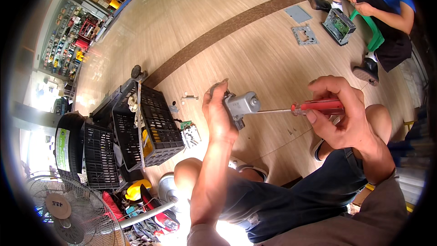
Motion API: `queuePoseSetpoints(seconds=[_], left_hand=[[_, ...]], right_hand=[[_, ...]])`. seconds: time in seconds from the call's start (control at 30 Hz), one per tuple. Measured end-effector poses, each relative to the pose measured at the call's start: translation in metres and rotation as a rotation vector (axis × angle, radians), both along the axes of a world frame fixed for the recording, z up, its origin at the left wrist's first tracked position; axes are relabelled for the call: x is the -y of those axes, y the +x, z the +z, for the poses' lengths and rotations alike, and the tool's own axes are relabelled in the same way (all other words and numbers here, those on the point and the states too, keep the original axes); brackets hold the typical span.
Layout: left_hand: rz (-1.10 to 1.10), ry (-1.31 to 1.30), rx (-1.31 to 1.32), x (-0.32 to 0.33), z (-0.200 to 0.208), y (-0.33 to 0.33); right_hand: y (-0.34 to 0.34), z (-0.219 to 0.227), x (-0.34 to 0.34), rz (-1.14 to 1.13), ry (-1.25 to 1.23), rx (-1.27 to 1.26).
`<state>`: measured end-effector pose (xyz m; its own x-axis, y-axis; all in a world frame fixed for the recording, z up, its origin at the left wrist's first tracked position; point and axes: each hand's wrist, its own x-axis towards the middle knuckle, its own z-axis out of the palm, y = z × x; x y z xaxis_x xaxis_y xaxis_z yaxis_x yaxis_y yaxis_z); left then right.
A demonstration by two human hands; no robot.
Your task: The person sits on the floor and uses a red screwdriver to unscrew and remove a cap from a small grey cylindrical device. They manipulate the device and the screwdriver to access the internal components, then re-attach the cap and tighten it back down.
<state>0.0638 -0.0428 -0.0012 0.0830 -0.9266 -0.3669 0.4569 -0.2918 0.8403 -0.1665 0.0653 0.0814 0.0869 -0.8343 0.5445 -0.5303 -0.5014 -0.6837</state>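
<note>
My left hand (219, 115) is closed round a small grey electric motor (243, 104) with a rounded metal can and a dark bracket at its side. A screwdriver with a red translucent handle (324, 106) is gripped in my right hand (342, 109), fingers wrapped over the handle. Its thin shaft (275, 110) points left, and the tip meets the motor or lies just beside it; I cannot tell which. Both hands are above the tiled floor, in front of my knees. Tiny dark bits, perhaps screws (292, 131), lie on the floor below the shaft.
At left stand black plastic crates (157, 123), a tyre (68, 143) and a fan (68, 209). Small metal parts and a circuit board (185, 125) lie by the crates. At upper right a seated co-worker's hands (357, 2) are near an opened metal case (339, 26) and grey plates (304, 35).
</note>
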Motion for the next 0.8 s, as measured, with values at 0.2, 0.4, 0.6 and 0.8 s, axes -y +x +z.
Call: queuePoseSetpoints(seconds=[0.2, 0.4, 0.6, 0.8], left_hand=[[-0.003, 0.008, -0.024, 0.0031, -0.0049, 0.0025], [-0.014, 0.047, -0.063, 0.0060, -0.0091, 0.0045], [-0.016, 0.070, -0.078, 0.0049, -0.0068, 0.0035], [-0.032, 0.089, -0.087, 0.0009, -0.0024, 0.0031]], right_hand=[[-0.0003, -0.0011, -0.0005, 0.006, 0.031, -0.001], [-0.0007, -0.0028, -0.0005, 0.012, -0.063, -0.021], [-0.0007, -0.0023, 0.0001, 0.006, -0.073, -0.030], [-0.0032, 0.0021, -0.0038, 0.010, 0.032, 0.016]])
